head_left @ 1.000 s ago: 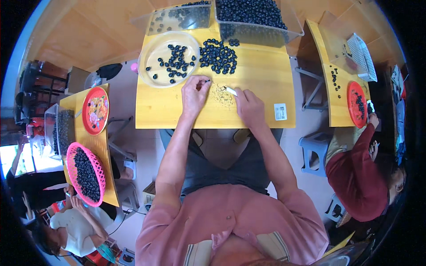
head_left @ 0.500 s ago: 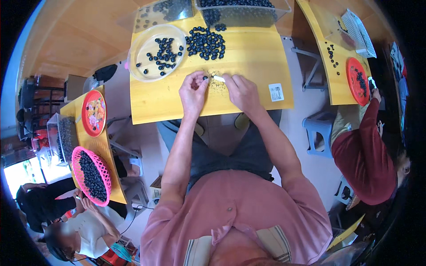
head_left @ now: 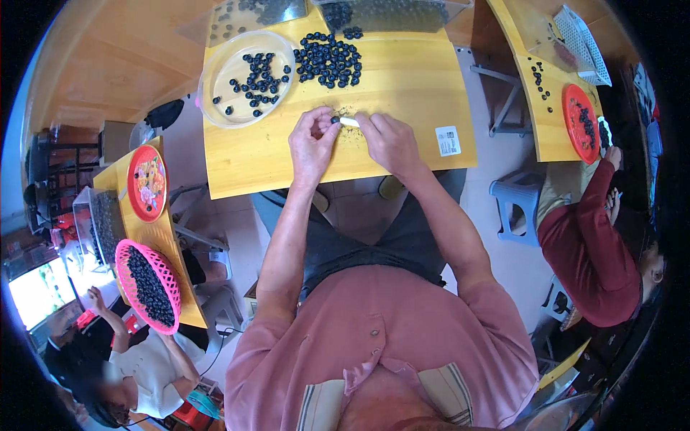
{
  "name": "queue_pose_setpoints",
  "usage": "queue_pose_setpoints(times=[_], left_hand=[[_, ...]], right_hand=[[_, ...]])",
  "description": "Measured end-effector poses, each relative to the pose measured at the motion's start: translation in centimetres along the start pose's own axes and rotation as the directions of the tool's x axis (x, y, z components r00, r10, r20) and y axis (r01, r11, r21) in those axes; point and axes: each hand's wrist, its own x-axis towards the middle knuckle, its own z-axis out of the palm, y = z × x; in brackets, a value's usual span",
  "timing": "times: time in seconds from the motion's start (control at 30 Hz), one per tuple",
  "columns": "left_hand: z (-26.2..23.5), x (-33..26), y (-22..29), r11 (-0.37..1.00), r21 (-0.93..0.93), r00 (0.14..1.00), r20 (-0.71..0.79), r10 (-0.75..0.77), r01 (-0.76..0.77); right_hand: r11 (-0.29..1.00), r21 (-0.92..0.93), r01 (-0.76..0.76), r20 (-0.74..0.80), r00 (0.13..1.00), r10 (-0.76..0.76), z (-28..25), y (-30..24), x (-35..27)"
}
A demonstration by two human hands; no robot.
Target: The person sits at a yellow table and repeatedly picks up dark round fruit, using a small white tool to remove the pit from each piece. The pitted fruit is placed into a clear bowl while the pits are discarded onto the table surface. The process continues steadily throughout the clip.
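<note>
Between the fingertips of my left hand [head_left: 310,147] is a small, dark round ball [head_left: 335,120]. My right hand [head_left: 392,146] is closed round a pale, slim-handled tool [head_left: 349,122]. Its end meets the ball or lies right beside it; the working tip is too small to make out. Dark crumbs lie on the yellow table [head_left: 417,86] around my fingers. Beyond my hands is a loose heap of similar dark balls [head_left: 329,61]. To its left stands a clear round tub [head_left: 208,108] with several more balls inside.
A clear bin [head_left: 431,20] of dark balls stands at the table's far edge. At left, another table bears a red tray [head_left: 135,194] and a pink basket [head_left: 172,269], with a person beside it. At right, a co-worker's hand [head_left: 613,156] is near a red tray [head_left: 573,136]. A grey-blue stool [head_left: 519,205] stands between.
The view has shifted slightly. My hands are closer together, with the tool's end now at the ball. The person at left has raised a hand away from the pink basket.
</note>
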Motion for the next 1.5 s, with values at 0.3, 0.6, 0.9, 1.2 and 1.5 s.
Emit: queue_pose_setpoints(times=[0.3, 0.6, 0.9, 1.2, 1.5], left_hand=[[-0.1, 0.1, 0.8, 0.999, 0.015, 0.999, 0.028, -0.047, 0.046], [-0.2, 0.0, 0.3, 0.991, -0.121, 0.998, 0.019, -0.056, 0.058], [-0.7, -0.1, -0.3, 0.998, 0.027, 0.997, 0.045, 0.060, -0.061], [-6.7, 3.5, 4.4, 0.866, 0.346, 0.892, -0.142, 0.429, -0.361], [-3.8, 6.7, 4.7, 0.705, 0.552, 0.892, 0.203, 0.404, -0.445]], right_hand=[[0.999, 0.031, -0.016, 0.030, 0.999, 0.015, 0.0, 0.1, 0.0], [0.996, 0.013, -0.092, 0.041, 0.995, 0.091, 0.4, 0.2, -0.1], [0.994, -0.038, -0.103, 0.034, 0.994, 0.104, 0.6, 0.4, -0.1], [0.996, -0.025, -0.087, 0.025, 0.996, 0.087, 0.3, 0.3, 0.1], [0.996, -0.008, -0.086, -0.042, 0.995, 0.086, 0.5, 0.5, 0.1]])
